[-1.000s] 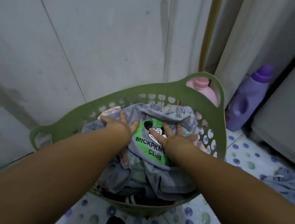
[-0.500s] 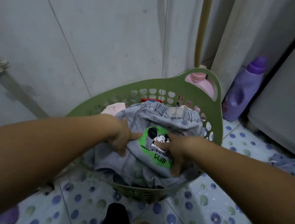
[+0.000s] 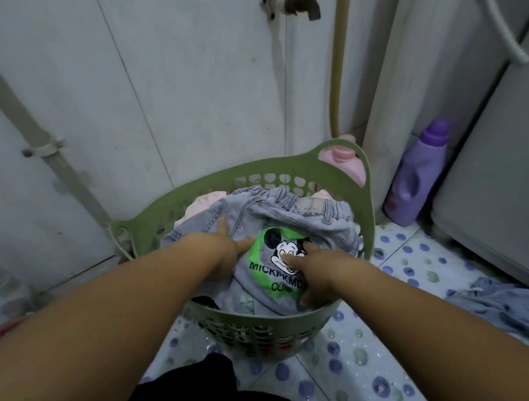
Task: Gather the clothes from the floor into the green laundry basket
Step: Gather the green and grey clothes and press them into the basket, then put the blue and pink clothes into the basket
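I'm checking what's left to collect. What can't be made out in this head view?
- Clothes lower in the green laundry basket: covered by the grey denim garment.
- Blue cloth on the floor: cut off by the right edge.
- Left hand and right hand fingertips: buried in fabric.

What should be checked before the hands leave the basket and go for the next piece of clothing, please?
1. Denim garment with the green cartoon print inside the green laundry basket: ok.
2. Left hand and right hand free to let go: cannot tell; both press into the pile, fingers partly hidden.
3. Pile below the rim: not ok; the waistband rides above the far rim.
4. Floor cleared: not ok; a blue-grey cloth lies on the dotted tiles at right.
5. Basket standing level: ok.
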{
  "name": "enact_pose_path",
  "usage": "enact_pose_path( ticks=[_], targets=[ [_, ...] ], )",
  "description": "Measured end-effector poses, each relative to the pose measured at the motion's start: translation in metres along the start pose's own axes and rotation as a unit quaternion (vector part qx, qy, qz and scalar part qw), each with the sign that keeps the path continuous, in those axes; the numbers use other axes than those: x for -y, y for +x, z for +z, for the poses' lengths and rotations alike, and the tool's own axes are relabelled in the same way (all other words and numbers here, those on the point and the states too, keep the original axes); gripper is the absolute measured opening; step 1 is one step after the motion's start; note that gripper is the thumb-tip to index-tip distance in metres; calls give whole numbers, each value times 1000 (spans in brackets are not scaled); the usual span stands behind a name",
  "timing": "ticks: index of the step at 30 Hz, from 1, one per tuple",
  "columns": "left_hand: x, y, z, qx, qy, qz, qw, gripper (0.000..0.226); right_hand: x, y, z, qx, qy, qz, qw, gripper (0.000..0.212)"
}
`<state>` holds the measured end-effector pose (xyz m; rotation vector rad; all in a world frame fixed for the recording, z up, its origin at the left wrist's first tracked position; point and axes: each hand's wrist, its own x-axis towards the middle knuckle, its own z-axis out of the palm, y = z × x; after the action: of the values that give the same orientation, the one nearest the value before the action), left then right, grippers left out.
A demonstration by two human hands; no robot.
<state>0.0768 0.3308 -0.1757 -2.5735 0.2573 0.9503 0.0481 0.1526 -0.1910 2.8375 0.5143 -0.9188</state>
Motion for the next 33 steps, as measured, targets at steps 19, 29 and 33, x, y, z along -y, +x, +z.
enact_pose_path(
  ticks=[19, 29, 33],
  targets=[
    [-275, -58, -44, -195, -279, 282, 897, 45, -175, -177, 150, -169, 318, 240, 902, 57],
    [-379, -19, 0, -63, -320, 361, 874, 48, -230, -195, 260, -59, 332, 368, 867, 33],
    [-402, 10, 22, -25, -422, 304, 854, 44, -243, -146, 292, -61, 286, 364, 884, 31]
  ],
)
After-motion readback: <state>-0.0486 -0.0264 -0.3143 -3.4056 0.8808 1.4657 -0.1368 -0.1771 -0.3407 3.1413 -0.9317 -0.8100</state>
